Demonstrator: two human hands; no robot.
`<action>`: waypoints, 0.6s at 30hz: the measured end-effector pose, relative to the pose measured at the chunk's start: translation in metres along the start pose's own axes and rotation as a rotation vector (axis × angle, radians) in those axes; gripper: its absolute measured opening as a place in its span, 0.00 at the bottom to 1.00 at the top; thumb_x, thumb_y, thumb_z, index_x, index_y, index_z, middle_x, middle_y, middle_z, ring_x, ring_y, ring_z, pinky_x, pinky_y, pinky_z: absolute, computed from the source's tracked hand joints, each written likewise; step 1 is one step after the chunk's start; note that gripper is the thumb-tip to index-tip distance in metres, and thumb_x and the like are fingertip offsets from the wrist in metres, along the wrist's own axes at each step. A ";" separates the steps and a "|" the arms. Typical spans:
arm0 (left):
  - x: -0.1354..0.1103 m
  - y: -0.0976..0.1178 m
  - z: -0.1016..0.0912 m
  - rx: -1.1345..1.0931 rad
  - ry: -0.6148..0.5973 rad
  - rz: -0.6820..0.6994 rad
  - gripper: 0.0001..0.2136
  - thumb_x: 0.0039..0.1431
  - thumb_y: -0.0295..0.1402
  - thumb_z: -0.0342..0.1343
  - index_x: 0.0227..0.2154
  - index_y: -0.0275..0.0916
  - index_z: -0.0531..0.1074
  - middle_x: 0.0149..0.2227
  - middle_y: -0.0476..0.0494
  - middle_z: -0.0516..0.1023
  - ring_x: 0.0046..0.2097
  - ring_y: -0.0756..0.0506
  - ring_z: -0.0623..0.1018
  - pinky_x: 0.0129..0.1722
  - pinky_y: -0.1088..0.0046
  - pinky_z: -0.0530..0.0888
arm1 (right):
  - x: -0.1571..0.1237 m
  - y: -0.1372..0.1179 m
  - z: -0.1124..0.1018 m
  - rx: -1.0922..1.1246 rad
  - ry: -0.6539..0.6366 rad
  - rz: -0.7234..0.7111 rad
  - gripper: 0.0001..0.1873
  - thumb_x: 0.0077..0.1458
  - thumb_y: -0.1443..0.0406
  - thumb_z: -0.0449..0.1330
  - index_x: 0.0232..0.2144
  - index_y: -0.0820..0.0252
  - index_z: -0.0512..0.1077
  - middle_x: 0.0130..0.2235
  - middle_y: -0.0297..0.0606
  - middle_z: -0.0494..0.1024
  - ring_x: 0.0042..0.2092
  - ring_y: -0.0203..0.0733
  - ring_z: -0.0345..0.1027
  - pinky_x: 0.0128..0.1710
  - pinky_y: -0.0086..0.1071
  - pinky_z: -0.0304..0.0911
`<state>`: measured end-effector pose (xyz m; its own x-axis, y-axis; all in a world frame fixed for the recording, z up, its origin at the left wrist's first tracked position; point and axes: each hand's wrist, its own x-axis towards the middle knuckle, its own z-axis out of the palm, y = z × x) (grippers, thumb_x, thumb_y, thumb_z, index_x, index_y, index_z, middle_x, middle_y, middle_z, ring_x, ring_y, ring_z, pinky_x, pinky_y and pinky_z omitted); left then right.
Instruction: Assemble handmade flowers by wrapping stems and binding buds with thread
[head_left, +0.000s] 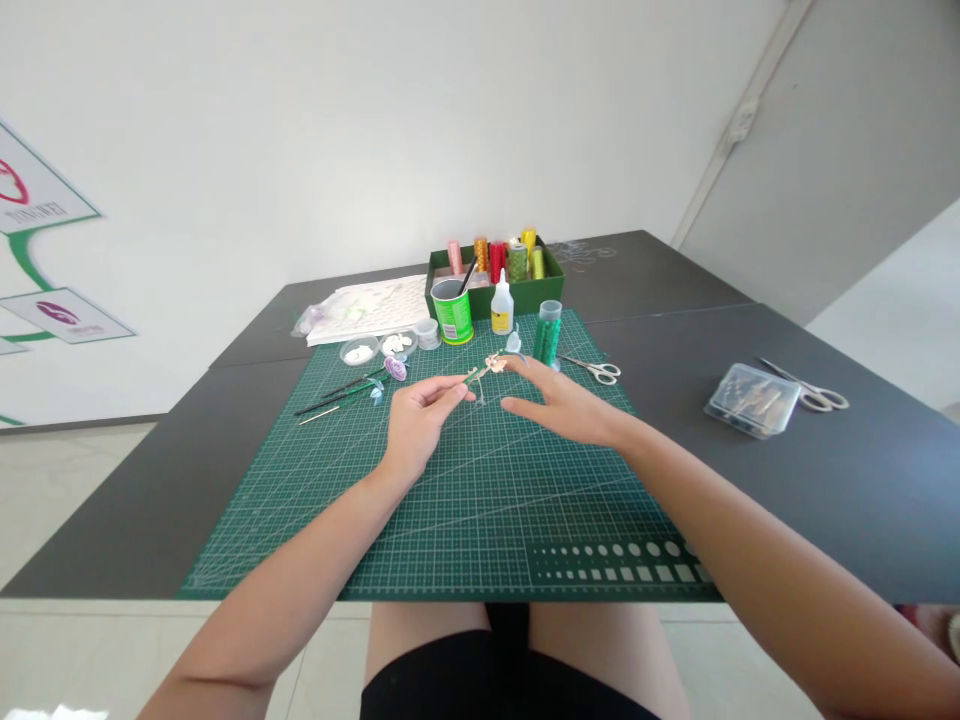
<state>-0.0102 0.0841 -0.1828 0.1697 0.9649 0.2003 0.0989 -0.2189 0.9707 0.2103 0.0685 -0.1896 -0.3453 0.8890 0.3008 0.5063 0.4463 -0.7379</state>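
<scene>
My left hand (425, 420) pinches the green stem of a small cream-coloured flower piece (495, 364), whose head points up and to the right. Thin, pale strands hang below it. Beside the flower is my right hand (562, 402), its thumb and forefinger apart; the forefinger reaches the flower's right edge, and I cannot tell whether it touches. Behind the hands stand a spool of green thread (548, 335) and a white glue bottle (502, 304). A purple flower (395, 368) on a dark stem lies to the left, close to some light blue petals (376, 391).
The green cutting mat (450, 520) covers the table's middle. At its back are a green can (453, 315), a box of thread spools (551, 293) and dishes of white bits (359, 351). Scissors (598, 371) lie right, with a clear plastic case (752, 400) farther right.
</scene>
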 end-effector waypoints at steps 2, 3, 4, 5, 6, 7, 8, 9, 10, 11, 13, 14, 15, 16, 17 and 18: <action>-0.003 -0.001 0.002 -0.020 -0.047 0.007 0.11 0.55 0.38 0.65 0.38 0.38 0.84 0.31 0.44 0.85 0.35 0.44 0.82 0.42 0.67 0.75 | 0.000 -0.005 0.014 0.262 -0.062 -0.011 0.31 0.61 0.58 0.58 0.64 0.54 0.61 0.63 0.47 0.68 0.64 0.51 0.63 0.62 0.49 0.59; -0.004 -0.001 0.003 -0.031 -0.063 0.006 0.11 0.55 0.38 0.66 0.38 0.38 0.84 0.31 0.44 0.85 0.36 0.44 0.82 0.43 0.67 0.76 | 0.000 -0.008 0.021 0.379 -0.077 0.008 0.31 0.61 0.57 0.58 0.65 0.54 0.60 0.60 0.46 0.71 0.59 0.49 0.69 0.58 0.47 0.64; -0.005 -0.002 0.004 -0.041 -0.073 0.005 0.11 0.54 0.38 0.66 0.38 0.38 0.83 0.31 0.44 0.85 0.36 0.44 0.83 0.44 0.67 0.76 | 0.000 -0.011 0.026 0.469 -0.076 0.042 0.31 0.62 0.57 0.57 0.64 0.54 0.59 0.53 0.45 0.76 0.50 0.46 0.75 0.52 0.45 0.69; -0.006 -0.002 0.004 -0.047 -0.074 0.005 0.11 0.54 0.38 0.66 0.37 0.38 0.83 0.31 0.44 0.85 0.37 0.43 0.83 0.44 0.66 0.76 | -0.001 -0.014 0.031 0.516 -0.063 0.083 0.29 0.63 0.56 0.56 0.64 0.56 0.59 0.43 0.40 0.78 0.38 0.42 0.76 0.43 0.41 0.71; -0.006 -0.003 0.004 -0.047 -0.070 0.007 0.11 0.54 0.38 0.66 0.37 0.38 0.83 0.32 0.44 0.85 0.37 0.43 0.83 0.45 0.66 0.77 | -0.002 -0.017 0.034 0.515 -0.036 0.121 0.27 0.63 0.55 0.55 0.62 0.57 0.61 0.33 0.33 0.75 0.28 0.38 0.71 0.34 0.36 0.69; -0.005 -0.004 0.004 -0.042 -0.063 0.012 0.10 0.54 0.37 0.65 0.37 0.38 0.83 0.32 0.44 0.85 0.38 0.43 0.83 0.45 0.66 0.77 | -0.002 -0.019 0.036 0.470 -0.002 0.149 0.24 0.64 0.55 0.54 0.58 0.58 0.64 0.25 0.26 0.68 0.22 0.35 0.62 0.27 0.32 0.64; -0.004 -0.004 0.004 -0.033 -0.054 0.019 0.10 0.55 0.37 0.65 0.37 0.38 0.83 0.32 0.44 0.85 0.38 0.43 0.84 0.46 0.66 0.77 | -0.004 -0.022 0.036 0.396 0.033 0.162 0.21 0.65 0.55 0.53 0.55 0.59 0.67 0.20 0.22 0.60 0.19 0.33 0.54 0.24 0.30 0.57; -0.003 -0.005 0.003 -0.021 -0.047 0.024 0.10 0.55 0.37 0.65 0.37 0.38 0.83 0.32 0.44 0.85 0.38 0.43 0.84 0.46 0.66 0.77 | -0.005 -0.024 0.036 0.306 0.060 0.155 0.18 0.65 0.55 0.53 0.51 0.59 0.69 0.18 0.21 0.55 0.19 0.32 0.49 0.22 0.29 0.52; -0.002 -0.005 0.002 -0.005 -0.043 0.027 0.11 0.55 0.37 0.65 0.38 0.37 0.83 0.32 0.44 0.85 0.39 0.43 0.84 0.46 0.66 0.77 | -0.006 -0.026 0.034 0.207 0.080 0.133 0.16 0.66 0.57 0.53 0.48 0.60 0.70 0.18 0.20 0.52 0.19 0.32 0.48 0.23 0.29 0.49; -0.001 -0.006 0.001 0.015 -0.042 0.025 0.11 0.56 0.38 0.64 0.38 0.37 0.83 0.33 0.44 0.85 0.38 0.43 0.84 0.46 0.66 0.77 | -0.007 -0.028 0.033 0.108 0.086 0.101 0.14 0.66 0.58 0.52 0.47 0.60 0.71 0.17 0.21 0.52 0.19 0.32 0.48 0.23 0.29 0.47; 0.001 -0.007 -0.001 0.070 -0.043 0.017 0.12 0.56 0.38 0.63 0.39 0.37 0.82 0.33 0.44 0.85 0.37 0.43 0.83 0.44 0.66 0.76 | -0.010 -0.031 0.029 -0.077 0.078 0.025 0.13 0.66 0.62 0.51 0.44 0.61 0.72 0.18 0.23 0.56 0.20 0.32 0.50 0.25 0.30 0.46; 0.002 -0.008 -0.002 0.102 -0.042 0.014 0.12 0.57 0.38 0.63 0.39 0.37 0.82 0.33 0.43 0.85 0.37 0.43 0.83 0.44 0.66 0.76 | -0.011 -0.033 0.027 -0.148 0.068 -0.014 0.12 0.65 0.63 0.51 0.42 0.61 0.73 0.19 0.25 0.58 0.21 0.32 0.51 0.26 0.30 0.45; 0.003 -0.008 -0.002 0.138 -0.045 0.014 0.12 0.57 0.38 0.62 0.39 0.36 0.82 0.33 0.43 0.85 0.37 0.43 0.83 0.43 0.67 0.76 | -0.012 -0.034 0.024 -0.190 0.054 -0.050 0.12 0.64 0.64 0.52 0.40 0.61 0.74 0.19 0.26 0.59 0.22 0.32 0.52 0.26 0.30 0.45; 0.003 -0.008 -0.002 0.174 -0.053 0.018 0.12 0.57 0.38 0.61 0.39 0.36 0.82 0.33 0.43 0.85 0.36 0.43 0.83 0.42 0.67 0.76 | -0.012 -0.035 0.022 -0.195 0.036 -0.077 0.11 0.64 0.64 0.53 0.38 0.61 0.75 0.20 0.26 0.59 0.22 0.32 0.51 0.26 0.30 0.45; 0.003 -0.008 -0.003 0.211 -0.069 0.021 0.11 0.58 0.37 0.61 0.39 0.37 0.82 0.33 0.43 0.85 0.36 0.43 0.83 0.41 0.68 0.75 | -0.013 -0.036 0.019 -0.163 0.021 -0.091 0.11 0.63 0.64 0.54 0.37 0.61 0.76 0.19 0.26 0.59 0.22 0.31 0.50 0.26 0.30 0.46; 0.003 -0.007 -0.003 0.248 -0.093 0.022 0.11 0.58 0.36 0.60 0.38 0.37 0.82 0.33 0.44 0.85 0.35 0.44 0.82 0.39 0.69 0.75 | -0.013 -0.037 0.015 -0.100 0.011 -0.088 0.11 0.62 0.63 0.56 0.36 0.61 0.77 0.19 0.26 0.57 0.22 0.31 0.49 0.26 0.30 0.46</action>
<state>-0.0130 0.0887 -0.1886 0.2625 0.9446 0.1968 0.3297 -0.2795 0.9018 0.1846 0.0392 -0.1751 -0.3835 0.8466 0.3690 0.5504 0.5304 -0.6447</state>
